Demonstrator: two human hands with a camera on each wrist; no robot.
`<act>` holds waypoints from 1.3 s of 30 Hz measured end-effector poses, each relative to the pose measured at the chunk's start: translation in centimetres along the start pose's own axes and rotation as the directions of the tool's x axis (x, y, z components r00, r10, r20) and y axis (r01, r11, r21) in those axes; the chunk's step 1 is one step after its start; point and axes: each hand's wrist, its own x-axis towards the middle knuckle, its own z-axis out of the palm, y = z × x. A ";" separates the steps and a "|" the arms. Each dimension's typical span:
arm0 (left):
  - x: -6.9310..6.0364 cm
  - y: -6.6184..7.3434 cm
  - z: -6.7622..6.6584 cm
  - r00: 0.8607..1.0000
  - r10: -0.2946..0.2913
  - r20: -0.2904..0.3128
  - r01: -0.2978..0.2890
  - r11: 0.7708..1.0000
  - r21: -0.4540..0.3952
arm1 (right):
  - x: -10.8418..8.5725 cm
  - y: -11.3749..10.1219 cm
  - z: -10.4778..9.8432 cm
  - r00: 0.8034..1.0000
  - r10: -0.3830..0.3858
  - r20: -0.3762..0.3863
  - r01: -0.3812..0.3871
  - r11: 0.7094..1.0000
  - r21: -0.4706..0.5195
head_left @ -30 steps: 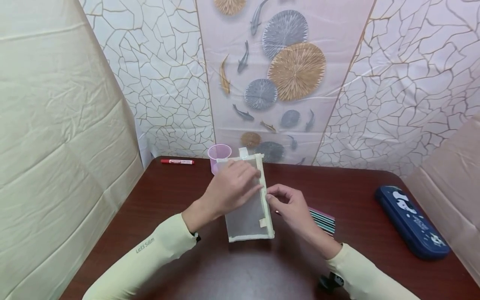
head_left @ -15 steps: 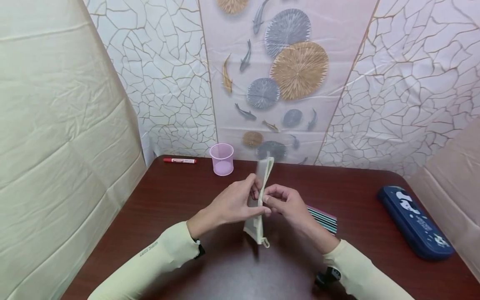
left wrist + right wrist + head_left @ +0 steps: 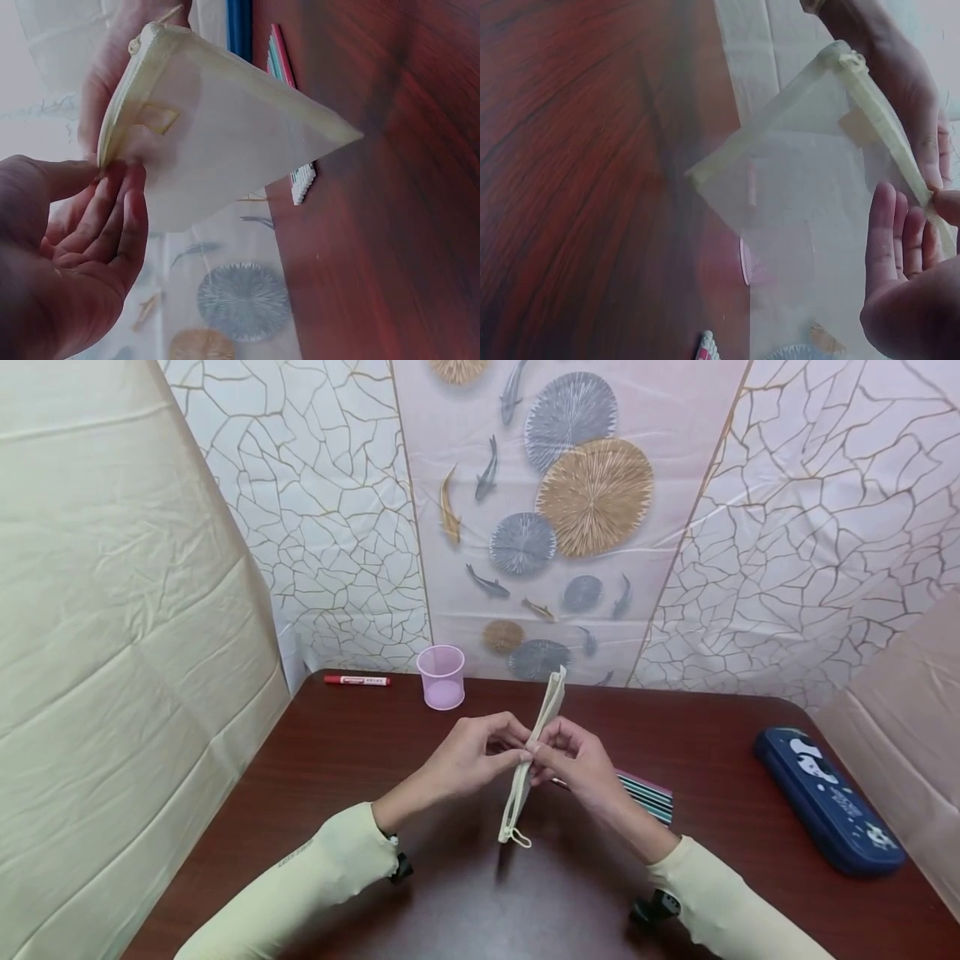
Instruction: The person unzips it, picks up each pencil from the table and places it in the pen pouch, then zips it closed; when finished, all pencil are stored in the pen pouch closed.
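Observation:
A see-through mesh zip pouch point(image 3: 556, 695) with cream edging is held upright over the middle of the table, its zip edge toward me. My left hand point(image 3: 471, 757) pinches that edge between thumb and fingers. Just across from it, my right hand point(image 3: 587, 765) pinches the same edge near its middle. In the left wrist view the mesh side of the pouch point(image 3: 225, 127) looks flat, with a small tab inside the edging. The right wrist view shows the other side of the pouch point(image 3: 787, 176). A short cord loop hangs from the near end of the zip.
Several striped pencils point(image 3: 649, 797) lie beyond the right forearm, partly hidden by it. A navy pencil case point(image 3: 828, 802) sits at the table's right side. Toward the back edge stand a purple mesh cup point(image 3: 442, 680) and, left of it, a lying red marker point(image 3: 357, 680).
The pouch has turned from its broad side facing me to edge-on, then tilted right at the top. My left hand has moved from its face down to the zip edge.

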 end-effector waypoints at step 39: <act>-1.1 -0.1 -2.6 0.980 -0.161 -0.117 0.183 0.958 0.220 | 0.6 2.0 -2.5 0.970 -0.034 -0.241 -0.095 0.857 -0.506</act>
